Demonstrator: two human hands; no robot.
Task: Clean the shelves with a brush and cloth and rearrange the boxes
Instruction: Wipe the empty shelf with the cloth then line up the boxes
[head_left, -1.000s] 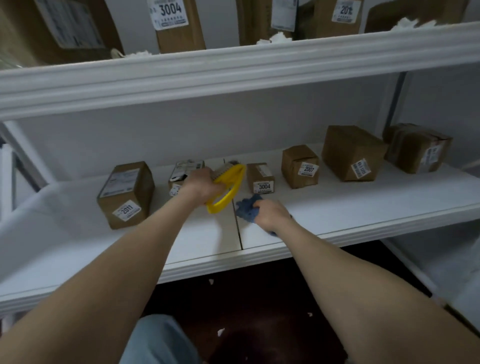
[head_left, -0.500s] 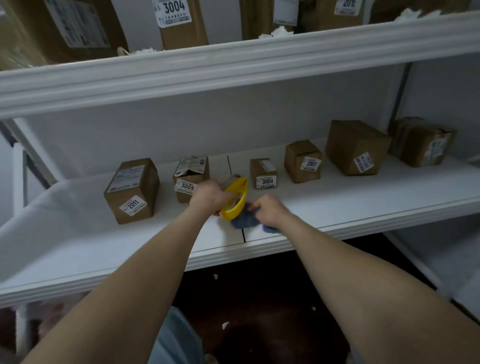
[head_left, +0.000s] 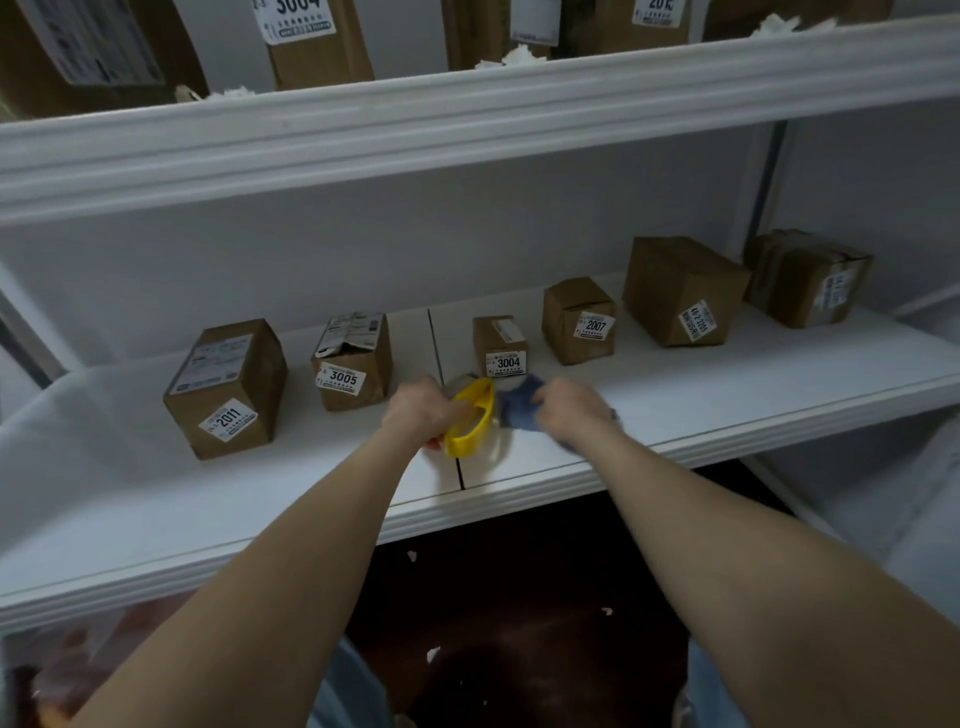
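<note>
A stockroom or parcel store. White shelves carry brown cardboard boxes. Each bears a numbered label.

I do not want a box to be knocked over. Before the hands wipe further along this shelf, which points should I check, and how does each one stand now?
1. Left hand has a grip on the yellow brush: ok, its fingers curl round the handle.
2. Right hand has the blue cloth: ok, the cloth is bunched under it.
3. Cloth is down on the shelf: ok.
4. Gap to box 3004: cannot tell; brush and cloth are just in front of it.
5. Path to the right along the shelf front: ok, box 2007 stands further back.
6. Dust left on the shelf: cannot tell.
</note>
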